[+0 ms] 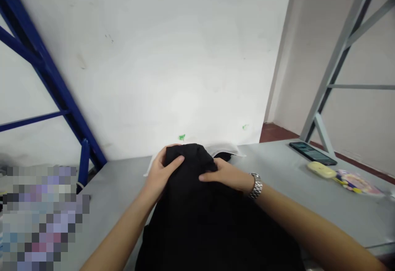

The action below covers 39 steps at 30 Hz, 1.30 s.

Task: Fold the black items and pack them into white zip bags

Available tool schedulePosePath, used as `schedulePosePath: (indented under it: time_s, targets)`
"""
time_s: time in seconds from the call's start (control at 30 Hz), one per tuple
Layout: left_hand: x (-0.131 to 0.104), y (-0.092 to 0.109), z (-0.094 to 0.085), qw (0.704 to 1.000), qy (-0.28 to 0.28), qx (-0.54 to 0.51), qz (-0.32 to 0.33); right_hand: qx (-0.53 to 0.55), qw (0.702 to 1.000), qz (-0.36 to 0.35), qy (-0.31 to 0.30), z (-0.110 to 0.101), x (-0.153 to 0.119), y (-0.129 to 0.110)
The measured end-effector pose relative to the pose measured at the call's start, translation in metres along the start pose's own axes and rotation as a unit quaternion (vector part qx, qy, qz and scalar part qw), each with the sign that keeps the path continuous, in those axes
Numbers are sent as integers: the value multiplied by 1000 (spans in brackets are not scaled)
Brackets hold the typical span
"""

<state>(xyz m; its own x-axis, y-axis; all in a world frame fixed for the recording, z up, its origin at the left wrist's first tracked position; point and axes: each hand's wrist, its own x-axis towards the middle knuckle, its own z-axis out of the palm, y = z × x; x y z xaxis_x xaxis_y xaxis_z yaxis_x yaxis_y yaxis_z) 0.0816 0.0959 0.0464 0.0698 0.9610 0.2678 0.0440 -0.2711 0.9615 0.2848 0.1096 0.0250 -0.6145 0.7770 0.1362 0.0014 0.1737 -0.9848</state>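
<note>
A black garment or cloth (212, 221) hangs toward me from both hands and fills the lower middle of the view; its exact kind does not show. My left hand (162, 166) grips its upper left edge, thumb in front and fingers behind. At the upper right edge, my right hand (222, 172) pinches a bunched fold, with a metal-band watch on that wrist. Behind the cloth lies a white sheet or bag (226, 149), partly hidden, with a bit of black material (224, 156) on it.
A grey table (268, 164) stretches under the cloth to a white wall. On its right lie a phone (313, 153), a pale yellow case (321, 170) and a colourful charm-like item (358, 181). Blue (58, 82) and grey (339, 57) metal frames rise at either side. Blurred items (40, 217) sit left.
</note>
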Motion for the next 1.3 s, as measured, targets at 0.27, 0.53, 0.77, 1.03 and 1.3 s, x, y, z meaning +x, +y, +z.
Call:
schedulePosePath:
  time_s: [0.27, 0.53, 0.77, 1.03, 1.3]
  targets:
    - [-3, -72, -1, 954, -148, -77, -248, 176, 968, 107, 145, -7, 11, 66]
    - [-6, -73, 3, 938, -140, -197, -250, 212, 967, 97, 101, -1, 8, 67]
    - [-5, -66, 3, 873, -170, -320, -327, 52, 979, -38, 192, -5, 9, 60]
    - [-7, -59, 6, 939, -68, -224, -251, 159, 978, -55, 126, -5, 5, 53]
    - [-5, -75, 21, 998, -40, 32, -35, 343, 938, 7, 54, 22, 10, 61]
